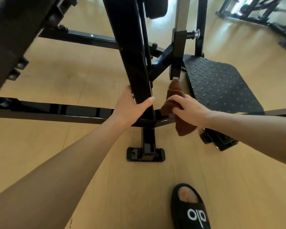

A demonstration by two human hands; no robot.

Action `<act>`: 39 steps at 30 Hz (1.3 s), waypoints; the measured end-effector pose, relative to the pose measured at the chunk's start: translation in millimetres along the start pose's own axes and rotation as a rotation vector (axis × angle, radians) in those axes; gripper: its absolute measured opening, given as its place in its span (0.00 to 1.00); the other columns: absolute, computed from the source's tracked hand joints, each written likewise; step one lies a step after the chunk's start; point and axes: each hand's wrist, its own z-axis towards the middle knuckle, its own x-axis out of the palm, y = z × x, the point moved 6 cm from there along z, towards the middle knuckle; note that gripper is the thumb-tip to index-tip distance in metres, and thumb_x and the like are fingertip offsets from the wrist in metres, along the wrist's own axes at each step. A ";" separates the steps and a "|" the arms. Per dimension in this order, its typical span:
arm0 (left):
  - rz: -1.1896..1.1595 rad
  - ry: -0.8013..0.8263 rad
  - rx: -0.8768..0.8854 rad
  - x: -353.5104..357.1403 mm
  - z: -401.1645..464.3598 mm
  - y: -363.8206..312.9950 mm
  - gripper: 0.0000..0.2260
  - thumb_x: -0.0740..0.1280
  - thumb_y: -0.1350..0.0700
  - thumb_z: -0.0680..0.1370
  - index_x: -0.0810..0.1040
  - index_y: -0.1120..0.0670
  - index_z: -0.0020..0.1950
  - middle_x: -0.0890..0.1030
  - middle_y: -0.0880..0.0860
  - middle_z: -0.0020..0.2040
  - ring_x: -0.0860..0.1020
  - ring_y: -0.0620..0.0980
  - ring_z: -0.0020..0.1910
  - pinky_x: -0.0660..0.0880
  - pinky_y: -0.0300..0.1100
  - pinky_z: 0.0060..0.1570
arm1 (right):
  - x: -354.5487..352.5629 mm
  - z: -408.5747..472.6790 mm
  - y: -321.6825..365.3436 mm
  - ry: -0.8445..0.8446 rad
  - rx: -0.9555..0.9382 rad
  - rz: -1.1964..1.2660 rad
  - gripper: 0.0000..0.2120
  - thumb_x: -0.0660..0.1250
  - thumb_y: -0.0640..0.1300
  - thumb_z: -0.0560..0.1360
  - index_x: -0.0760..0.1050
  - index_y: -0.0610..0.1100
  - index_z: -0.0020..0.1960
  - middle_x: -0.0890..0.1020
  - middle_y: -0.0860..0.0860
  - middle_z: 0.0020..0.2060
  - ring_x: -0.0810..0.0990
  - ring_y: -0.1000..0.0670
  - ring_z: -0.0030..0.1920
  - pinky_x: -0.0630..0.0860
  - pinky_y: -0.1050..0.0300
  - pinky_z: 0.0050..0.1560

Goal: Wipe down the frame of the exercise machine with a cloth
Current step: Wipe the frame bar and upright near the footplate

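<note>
A glossy black upright post (130, 47) of the exercise machine frame rises from a low black cross beam (56, 111) on the floor. My left hand (132, 108) grips the bottom of the post, thumb on its near face and fingers round the far side. To the right of the post, my right hand (188, 109) holds a bunched brown cloth (173, 91). The cloth sits by the joint where post and beam meet, one end pointing up and another end hanging below my wrist.
A black tread-plate footrest (221, 85) lies right of the post, past a silver adjustable column (180, 19). A black foot bracket (145, 153) is bolted to the pale wood floor. My foot in a black slipper (190, 209) stands near. Another machine (262, 12) stands far right.
</note>
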 end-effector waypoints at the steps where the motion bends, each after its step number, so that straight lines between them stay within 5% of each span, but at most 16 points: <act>1: -0.019 -0.034 -0.002 -2.1 -0.1 -2.4 0.30 0.74 0.40 0.75 0.67 0.44 0.73 0.72 0.32 0.58 0.69 0.35 0.59 0.62 0.27 0.47 | -0.4 10.8 -2.0 -0.051 0.026 0.083 0.16 0.63 0.49 0.83 0.67 0.57 0.70 0.74 0.50 0.59 0.77 0.50 0.53 0.75 0.50 0.57; 7: -0.008 -0.180 0.021 1.3 -0.9 -9.6 0.26 0.76 0.44 0.75 0.66 0.40 0.66 0.76 0.32 0.52 0.74 0.24 0.50 0.70 0.20 0.43 | 19.5 84.2 -8.7 -0.179 0.080 0.287 0.24 0.67 0.52 0.81 0.61 0.57 0.73 0.70 0.62 0.46 0.74 0.59 0.44 0.69 0.66 0.38; 13: 0.030 -0.308 0.040 12.6 -3.5 -8.8 0.26 0.75 0.43 0.74 0.71 0.49 0.68 0.79 0.41 0.51 0.78 0.31 0.52 0.72 0.20 0.43 | 68.9 137.9 -17.0 0.070 -0.077 0.033 0.14 0.64 0.48 0.83 0.72 0.54 0.68 0.76 0.56 0.52 0.77 0.51 0.53 0.70 0.59 0.49; 19: 0.048 -0.319 0.076 9.9 -3.4 -7.1 0.22 0.72 0.37 0.71 0.71 0.40 0.61 0.78 0.35 0.51 0.78 0.32 0.54 0.74 0.22 0.45 | 87.0 179.1 -37.7 0.217 -0.106 0.120 0.15 0.65 0.54 0.81 0.69 0.61 0.66 0.76 0.51 0.59 0.77 0.47 0.56 0.71 0.55 0.51; 22: 0.073 -0.303 0.055 9.6 -1.5 -2.8 0.20 0.71 0.33 0.69 0.70 0.34 0.58 0.79 0.36 0.51 0.78 0.33 0.55 0.76 0.26 0.45 | 88.1 196.0 -51.0 0.094 -0.108 0.146 0.08 0.62 0.58 0.81 0.67 0.66 0.58 0.71 0.56 0.51 0.74 0.51 0.49 0.69 0.60 0.44; 28: 0.125 -0.296 0.048 9.1 -0.8 1.8 0.24 0.68 0.30 0.69 0.72 0.39 0.60 0.80 0.38 0.50 0.79 0.35 0.55 0.75 0.24 0.46 | 84.1 216.0 -49.3 -0.141 0.056 0.147 0.05 0.58 0.56 0.83 0.68 0.60 0.59 0.69 0.49 0.51 0.70 0.51 0.40 0.70 0.51 0.47; 31: 0.116 -0.277 0.036 7.0 -3.0 -1.1 0.28 0.69 0.30 0.69 0.71 0.41 0.64 0.80 0.37 0.52 0.78 0.34 0.56 0.74 0.23 0.46 | 81.1 200.0 -38.1 -0.020 -0.004 0.147 0.04 0.61 0.52 0.83 0.70 0.57 0.57 0.75 0.51 0.50 0.76 0.49 0.48 0.70 0.53 0.48; 36: 0.116 -0.246 0.031 7.4 -3.1 -2.7 0.29 0.70 0.32 0.70 0.72 0.44 0.66 0.80 0.38 0.52 0.77 0.32 0.56 0.71 0.20 0.46 | 88.2 157.4 -31.1 0.486 -0.050 0.161 0.06 0.62 0.50 0.84 0.76 0.58 0.58 0.80 0.54 0.55 0.78 0.54 0.56 0.73 0.56 0.52; 39: 0.125 -0.242 0.013 7.0 -2.3 -1.4 0.30 0.70 0.32 0.70 0.73 0.45 0.66 0.80 0.38 0.52 0.76 0.31 0.55 0.69 0.18 0.45 | 84.4 168.2 -24.5 0.401 -0.063 0.108 0.07 0.63 0.49 0.83 0.76 0.56 0.59 0.80 0.53 0.55 0.79 0.51 0.56 0.73 0.55 0.52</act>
